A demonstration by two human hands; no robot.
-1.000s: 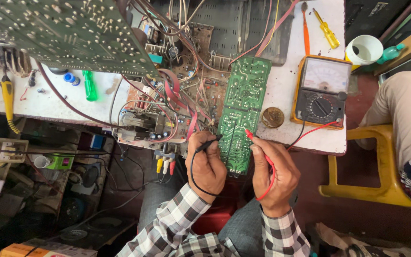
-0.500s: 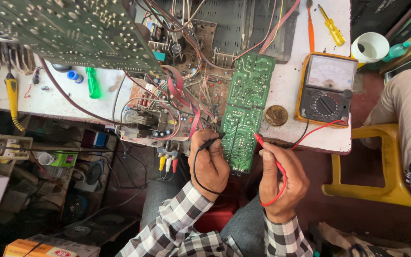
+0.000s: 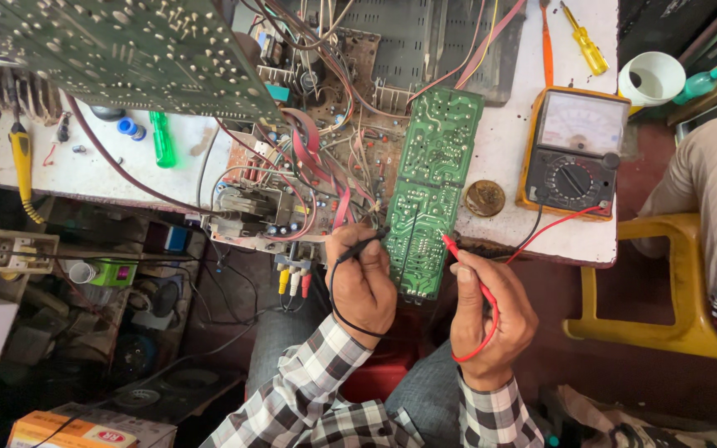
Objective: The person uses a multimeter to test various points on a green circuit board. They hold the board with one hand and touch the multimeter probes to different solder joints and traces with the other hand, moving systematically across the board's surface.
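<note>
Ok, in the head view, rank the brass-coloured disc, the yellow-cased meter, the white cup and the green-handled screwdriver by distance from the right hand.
From the right hand:
1. Brass-coloured disc, just above it on the bench.
2. Yellow-cased meter, up and to the image right.
3. White cup, far top right corner.
4. Green-handled screwdriver, far across on the image left.

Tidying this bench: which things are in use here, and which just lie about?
In use: left hand with black probe; right hand with red probe; long green circuit board; orange-cased analogue meter.
Lying about: yellow screwdriver, green-handled tool, white cup, round brass disc.
</note>
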